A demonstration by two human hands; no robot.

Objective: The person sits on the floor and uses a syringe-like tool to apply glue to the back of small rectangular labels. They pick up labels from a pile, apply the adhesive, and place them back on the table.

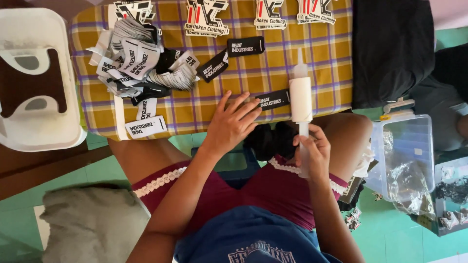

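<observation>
My right hand (313,150) grips the handle of a white lint roller (301,98), whose roll lies on the yellow checked board (312,53) across my lap. My left hand (231,122) rests flat with spread fingers on the board's near edge, fingertips next to a black rectangular cloth label (274,99) that lies just left of the roller. A dark bundle of fabric (271,140) sits between my hands, below the board edge.
A heap of black and white labels (137,61) covers the board's left part, with more labels (245,47) and printed patches (206,18) along the far side. A white stool (36,78) stands left, a clear plastic box (407,156) right, black cloth (392,48) beyond.
</observation>
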